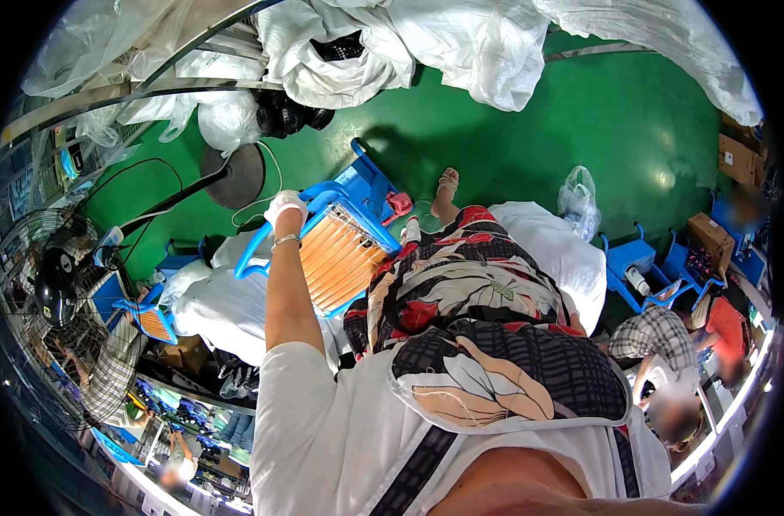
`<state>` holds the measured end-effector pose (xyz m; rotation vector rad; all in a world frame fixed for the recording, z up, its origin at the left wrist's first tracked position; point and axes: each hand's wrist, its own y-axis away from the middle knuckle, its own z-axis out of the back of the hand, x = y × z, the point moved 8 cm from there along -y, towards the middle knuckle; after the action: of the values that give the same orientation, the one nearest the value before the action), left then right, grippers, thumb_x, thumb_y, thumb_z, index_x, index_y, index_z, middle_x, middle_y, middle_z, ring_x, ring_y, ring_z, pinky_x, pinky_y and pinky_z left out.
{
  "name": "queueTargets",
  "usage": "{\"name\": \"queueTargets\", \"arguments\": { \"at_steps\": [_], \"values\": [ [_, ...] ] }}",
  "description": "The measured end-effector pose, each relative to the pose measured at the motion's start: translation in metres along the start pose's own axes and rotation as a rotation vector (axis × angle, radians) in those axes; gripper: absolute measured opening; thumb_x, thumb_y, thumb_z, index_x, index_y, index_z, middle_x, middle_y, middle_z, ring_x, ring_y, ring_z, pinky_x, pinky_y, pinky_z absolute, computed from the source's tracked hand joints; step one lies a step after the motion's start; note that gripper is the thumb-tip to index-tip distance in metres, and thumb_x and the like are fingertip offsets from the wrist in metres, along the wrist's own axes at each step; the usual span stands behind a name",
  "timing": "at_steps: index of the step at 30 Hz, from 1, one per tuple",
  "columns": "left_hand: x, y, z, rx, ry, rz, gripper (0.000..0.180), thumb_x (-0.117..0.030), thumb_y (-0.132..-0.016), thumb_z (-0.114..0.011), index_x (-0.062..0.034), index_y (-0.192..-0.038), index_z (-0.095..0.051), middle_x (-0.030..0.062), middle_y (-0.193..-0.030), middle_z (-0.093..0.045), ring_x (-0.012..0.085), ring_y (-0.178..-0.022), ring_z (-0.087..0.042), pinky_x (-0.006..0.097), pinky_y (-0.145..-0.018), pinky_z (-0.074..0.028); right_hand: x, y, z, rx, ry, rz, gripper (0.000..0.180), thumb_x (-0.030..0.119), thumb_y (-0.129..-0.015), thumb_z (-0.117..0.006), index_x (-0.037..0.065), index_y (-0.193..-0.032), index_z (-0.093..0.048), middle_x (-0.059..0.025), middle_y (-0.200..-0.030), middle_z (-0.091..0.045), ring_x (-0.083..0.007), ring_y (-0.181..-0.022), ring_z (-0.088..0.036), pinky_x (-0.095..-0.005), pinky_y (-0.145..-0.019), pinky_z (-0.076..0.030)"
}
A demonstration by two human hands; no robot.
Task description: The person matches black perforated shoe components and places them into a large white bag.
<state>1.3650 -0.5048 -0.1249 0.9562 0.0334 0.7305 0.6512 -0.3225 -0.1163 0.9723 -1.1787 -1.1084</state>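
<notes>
My left hand [286, 206], in a white glove, is closed round the top corner of a blue metal-framed chair [336, 297] with tan slats. The chair stands at my left side, close against my patterned apron [469, 284]. A blue bin [364, 185] adjoins its far side, with a crumpled red cloth [398, 205] at the edge. My right hand does not show; the apron and my body cover that side. One sandalled foot [447, 181] is stretched forward on the green floor.
White sacks [555, 258] lie to my right, another white bundle [229, 310] to my left. A black fan [57, 275] on a round base [233, 176] stands left, its cable on the floor. White-covered racks [469, 43] line the far side. Co-workers sit at right beside blue chairs [633, 267].
</notes>
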Motion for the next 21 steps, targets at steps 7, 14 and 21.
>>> {"name": "queueTargets", "arguments": {
  "at_steps": [7,14,21],
  "values": [
    [0.002,-0.013,-0.004,-0.056,-0.069,-0.021,0.026,-0.024,-0.088,-0.056,-0.0152,-0.106,-0.072,0.0111,-0.116,-0.067,0.0322,-0.111,-0.062,0.04,-0.092,-0.049,-0.031,-0.052,0.039,-0.022,-0.007,-0.042,0.035,0.03,-0.095,-0.053,0.001,-0.111,-0.067,-0.0099,-0.1,-0.067,-0.0202,-0.091,-0.059,-0.0296,-0.083,-0.045],
    [0.007,-0.002,-0.002,-0.068,-0.054,0.009,0.028,-0.024,-0.088,-0.054,-0.0137,-0.107,-0.072,0.0119,-0.118,-0.066,0.031,-0.112,-0.062,0.042,-0.093,-0.049,0.094,0.049,-0.016,-0.149,0.451,0.054,0.037,0.029,-0.093,-0.052,0.002,-0.115,-0.065,-0.0152,-0.107,-0.068,-0.0218,-0.097,-0.06,-0.0327,-0.087,-0.044],
    [-0.004,0.0,0.012,-0.165,-0.03,-0.022,0.027,-0.024,-0.088,-0.055,-0.0116,-0.102,-0.073,0.0124,-0.115,-0.068,0.0307,-0.11,-0.063,0.043,-0.091,-0.049,0.116,0.081,-0.016,-0.154,0.781,0.205,0.037,0.027,-0.09,-0.054,0.003,-0.118,-0.064,-0.0186,-0.115,-0.066,-0.0243,-0.098,-0.061,-0.036,-0.089,-0.045]
  ]
}}
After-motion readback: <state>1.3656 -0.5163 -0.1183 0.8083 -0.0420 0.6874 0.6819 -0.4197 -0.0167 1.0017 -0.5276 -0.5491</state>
